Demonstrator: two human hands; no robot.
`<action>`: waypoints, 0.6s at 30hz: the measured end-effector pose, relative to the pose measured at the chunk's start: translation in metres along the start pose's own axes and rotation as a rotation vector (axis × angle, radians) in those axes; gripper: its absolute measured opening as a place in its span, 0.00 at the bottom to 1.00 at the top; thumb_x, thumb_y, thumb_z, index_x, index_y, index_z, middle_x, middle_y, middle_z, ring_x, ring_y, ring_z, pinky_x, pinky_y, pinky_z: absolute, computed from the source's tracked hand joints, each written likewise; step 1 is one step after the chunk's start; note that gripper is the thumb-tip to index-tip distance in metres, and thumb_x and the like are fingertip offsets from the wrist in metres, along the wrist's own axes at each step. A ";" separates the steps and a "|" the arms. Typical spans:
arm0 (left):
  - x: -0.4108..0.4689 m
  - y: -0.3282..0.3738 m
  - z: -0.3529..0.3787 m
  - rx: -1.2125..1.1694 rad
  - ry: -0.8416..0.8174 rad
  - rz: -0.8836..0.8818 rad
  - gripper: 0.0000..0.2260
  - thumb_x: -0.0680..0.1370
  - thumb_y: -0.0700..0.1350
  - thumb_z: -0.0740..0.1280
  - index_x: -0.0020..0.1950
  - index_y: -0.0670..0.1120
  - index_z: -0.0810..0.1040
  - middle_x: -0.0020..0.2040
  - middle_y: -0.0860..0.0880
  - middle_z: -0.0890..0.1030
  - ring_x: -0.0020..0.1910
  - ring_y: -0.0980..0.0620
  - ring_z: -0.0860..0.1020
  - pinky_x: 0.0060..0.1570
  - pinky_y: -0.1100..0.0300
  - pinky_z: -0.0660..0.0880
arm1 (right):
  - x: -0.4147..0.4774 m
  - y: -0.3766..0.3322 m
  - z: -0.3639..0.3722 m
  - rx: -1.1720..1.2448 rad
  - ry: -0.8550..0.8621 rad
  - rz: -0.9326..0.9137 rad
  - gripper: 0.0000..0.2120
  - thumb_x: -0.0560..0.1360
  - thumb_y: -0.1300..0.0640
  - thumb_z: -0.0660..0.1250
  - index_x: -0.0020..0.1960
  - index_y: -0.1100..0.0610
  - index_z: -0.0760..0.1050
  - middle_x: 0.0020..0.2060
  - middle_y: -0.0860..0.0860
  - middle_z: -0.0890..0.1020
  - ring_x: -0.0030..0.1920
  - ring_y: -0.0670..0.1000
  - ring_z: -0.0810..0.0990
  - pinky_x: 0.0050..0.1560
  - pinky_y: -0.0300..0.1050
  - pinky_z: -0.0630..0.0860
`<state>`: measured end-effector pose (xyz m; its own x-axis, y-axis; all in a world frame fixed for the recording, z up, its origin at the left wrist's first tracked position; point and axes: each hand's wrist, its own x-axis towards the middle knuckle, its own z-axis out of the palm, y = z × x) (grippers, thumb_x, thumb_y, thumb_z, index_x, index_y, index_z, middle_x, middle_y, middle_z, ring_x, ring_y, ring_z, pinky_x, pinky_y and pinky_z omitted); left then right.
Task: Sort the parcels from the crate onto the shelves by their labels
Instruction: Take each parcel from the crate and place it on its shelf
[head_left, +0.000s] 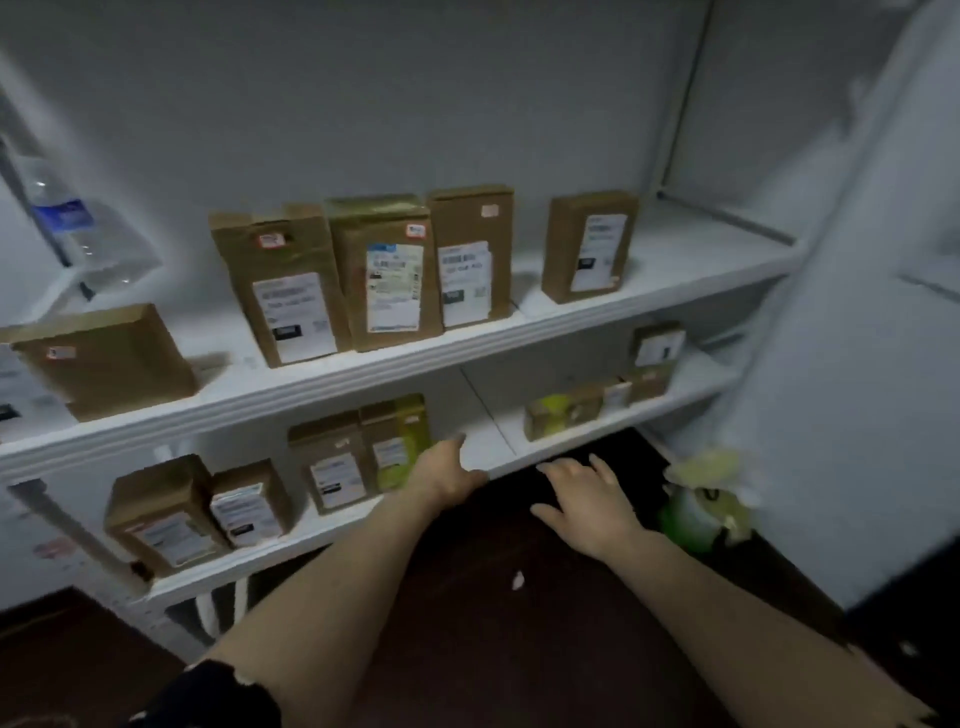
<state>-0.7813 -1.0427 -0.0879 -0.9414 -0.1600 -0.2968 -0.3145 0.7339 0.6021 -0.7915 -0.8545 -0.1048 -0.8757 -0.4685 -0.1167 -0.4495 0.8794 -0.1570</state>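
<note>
Head view: both hands empty, fingers spread. The left hand (447, 473) is at the lower shelf's (571, 440) front lip, just beside the yellow-green parcel (408, 441) standing on it; the right hand (592, 501) hovers before that shelf. Risk: a left-hand brush could tip that upright parcel off the lip; the crate is not in view.
</note>
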 end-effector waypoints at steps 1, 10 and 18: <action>-0.005 0.011 0.015 0.019 -0.045 0.032 0.33 0.76 0.50 0.68 0.76 0.44 0.58 0.73 0.43 0.67 0.70 0.45 0.68 0.67 0.54 0.67 | -0.022 0.011 0.006 0.015 -0.007 0.060 0.27 0.79 0.42 0.57 0.74 0.52 0.60 0.69 0.50 0.69 0.70 0.51 0.66 0.75 0.50 0.49; -0.098 0.145 0.180 0.197 -0.449 0.397 0.29 0.76 0.49 0.69 0.74 0.45 0.63 0.67 0.43 0.73 0.64 0.47 0.74 0.60 0.59 0.71 | -0.251 0.116 0.036 0.215 0.025 0.678 0.27 0.79 0.44 0.58 0.74 0.53 0.60 0.70 0.53 0.67 0.70 0.53 0.66 0.72 0.49 0.57; -0.287 0.259 0.359 0.352 -0.769 0.745 0.25 0.75 0.48 0.70 0.70 0.43 0.70 0.66 0.44 0.75 0.65 0.49 0.74 0.63 0.59 0.69 | -0.530 0.151 0.075 0.447 0.158 1.198 0.25 0.79 0.46 0.60 0.72 0.55 0.63 0.70 0.53 0.66 0.69 0.53 0.65 0.68 0.48 0.66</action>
<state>-0.5492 -0.5696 -0.1125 -0.5170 0.7558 -0.4019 0.4612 0.6414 0.6131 -0.3820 -0.4797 -0.1407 -0.7150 0.6314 -0.3002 0.6982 0.6230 -0.3526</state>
